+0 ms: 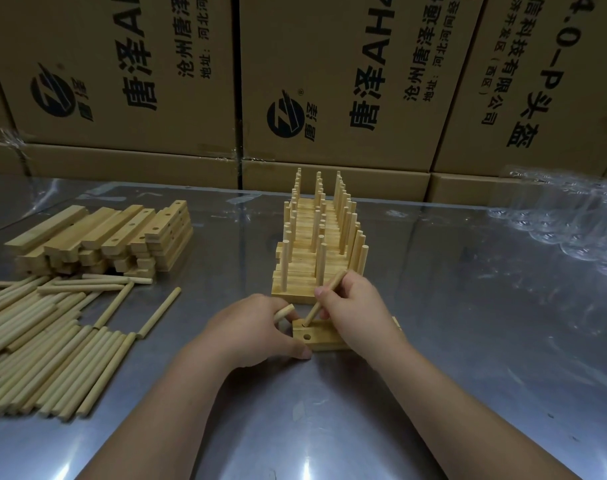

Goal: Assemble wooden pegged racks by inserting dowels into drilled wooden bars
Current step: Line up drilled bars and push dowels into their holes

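Right hand (354, 306) pinches a dowel (313, 312) between thumb and fingers. The dowel is tilted, its top leaning away to the right and its lower tip down at the left end of the bar (324, 341). That bar lies flat at the middle of the worktop (468, 341), towards the near edge, with its long axis running left to right. The left hand (250, 327) curls round a second, spare dowel (284, 312), and its thumb presses the bar's near face to steady it.

The coming move seems to turn on the tip and the hole. One open hole (307, 337) shows just nearer than the tip, and I cannot tell whether the tip is already seated in another. The dowel would need to be stood upright over the hole before pushing, and the right hand is the one placed to do it.

Counted: one bar in work, two dowels in hand, one open hole visible. Finished racks (315, 251) stand in a row running to the far edge, each with three upright pegs; they are too closely packed to number. At the left edge lie a stack of drilled bars (122, 237) and dozens of loose dowels (45, 341).
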